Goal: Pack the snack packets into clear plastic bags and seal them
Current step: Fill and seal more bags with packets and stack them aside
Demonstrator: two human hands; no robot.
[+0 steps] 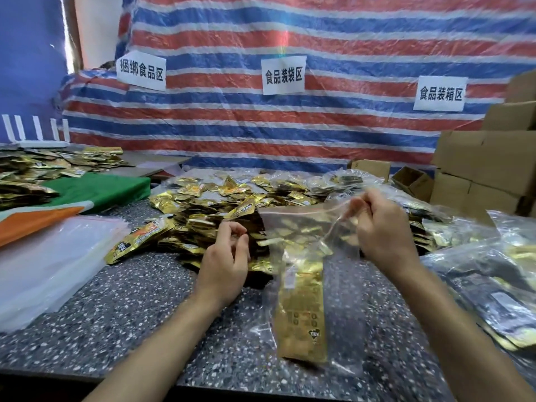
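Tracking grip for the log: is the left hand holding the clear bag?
No, only the right hand pinches the top of the clear bag; the left hand is at the loose packet pile.

Speckled grey table (130, 300), heap of gold snack packets (220, 204), stack of clear plastic bags (43, 265), green cloth (110, 187)

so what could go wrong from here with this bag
1. The right hand has a grip on only one end of the mouth of the clear bag, so the opening may sag shut as more go in.
2. The bag's bottom, holding the gold packets, lies near the front edge of the counter and might slide off.
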